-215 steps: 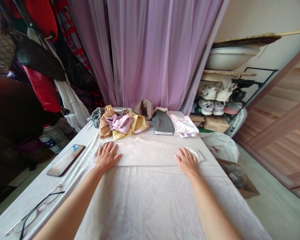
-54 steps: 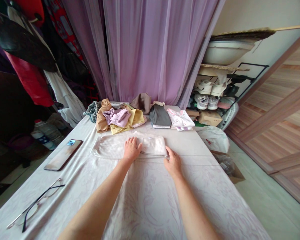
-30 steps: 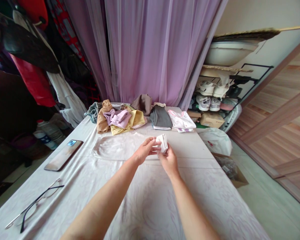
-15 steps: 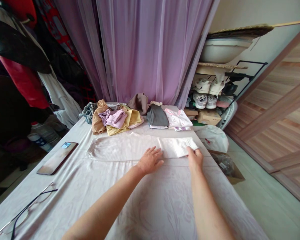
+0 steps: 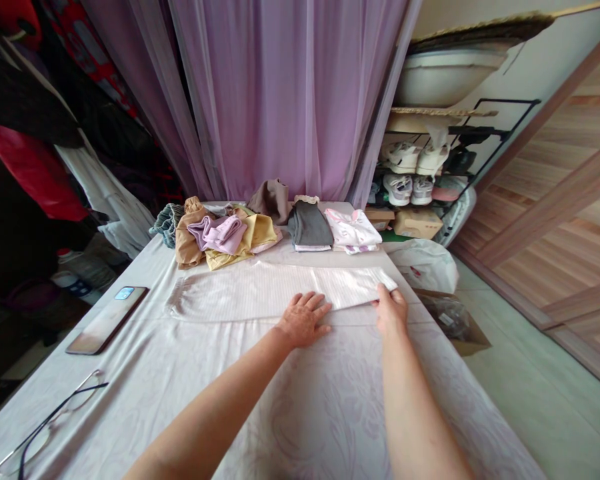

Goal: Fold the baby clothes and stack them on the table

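Note:
A pair of white ribbed pants, doubled lengthwise into a long strip, lies across the bed or table in front of me. My left hand rests flat on its near edge, right of the middle, fingers spread. At the right end, my right hand pinches the cloth between thumb and fingers; the fingers under the cloth are partly hidden. Behind the pants are a loose heap with a lilac garment and a mustard garment, a folded dark grey garment, and a folded white-and-pink garment.
On the left of the pale patterned cover lie a phone and eyeglasses. A purple curtain hangs behind. To the right stand a rack with shoes, a white basin, a plastic bag and a cardboard box.
The right part of the pants, creased and bunched before, now lies smoother and straighter, its end still in my right hand. My left hand stays flat on the cloth. The view has shifted slightly.

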The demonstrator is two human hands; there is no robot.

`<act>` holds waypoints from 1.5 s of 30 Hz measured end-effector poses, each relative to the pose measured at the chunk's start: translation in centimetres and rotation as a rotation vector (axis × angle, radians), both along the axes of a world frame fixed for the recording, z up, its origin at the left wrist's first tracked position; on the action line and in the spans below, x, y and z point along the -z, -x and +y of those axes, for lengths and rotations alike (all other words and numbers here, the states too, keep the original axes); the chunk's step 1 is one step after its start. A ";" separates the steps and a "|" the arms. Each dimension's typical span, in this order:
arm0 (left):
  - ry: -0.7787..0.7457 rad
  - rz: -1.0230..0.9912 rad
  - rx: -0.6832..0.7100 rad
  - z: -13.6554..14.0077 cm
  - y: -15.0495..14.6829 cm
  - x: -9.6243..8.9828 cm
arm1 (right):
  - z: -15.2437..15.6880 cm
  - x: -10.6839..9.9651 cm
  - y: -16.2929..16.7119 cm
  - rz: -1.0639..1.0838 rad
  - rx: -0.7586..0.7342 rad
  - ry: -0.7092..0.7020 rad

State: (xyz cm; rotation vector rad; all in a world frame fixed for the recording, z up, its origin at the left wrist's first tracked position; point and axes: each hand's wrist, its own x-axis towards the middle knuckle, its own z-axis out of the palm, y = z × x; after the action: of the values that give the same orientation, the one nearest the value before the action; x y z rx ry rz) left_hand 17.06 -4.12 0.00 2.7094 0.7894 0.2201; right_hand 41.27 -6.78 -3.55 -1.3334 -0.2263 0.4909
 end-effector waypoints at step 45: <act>0.065 -0.059 -0.197 2.6 -1.7 -1.2 | 0.7 -3.7 4.7 0.217 -0.357 -0.380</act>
State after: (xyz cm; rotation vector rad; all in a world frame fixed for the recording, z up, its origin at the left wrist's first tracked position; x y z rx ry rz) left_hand 18.77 -1.56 1.22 2.5521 1.0277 0.3116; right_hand 36.62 -6.08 0.19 -0.8620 -0.3610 0.8436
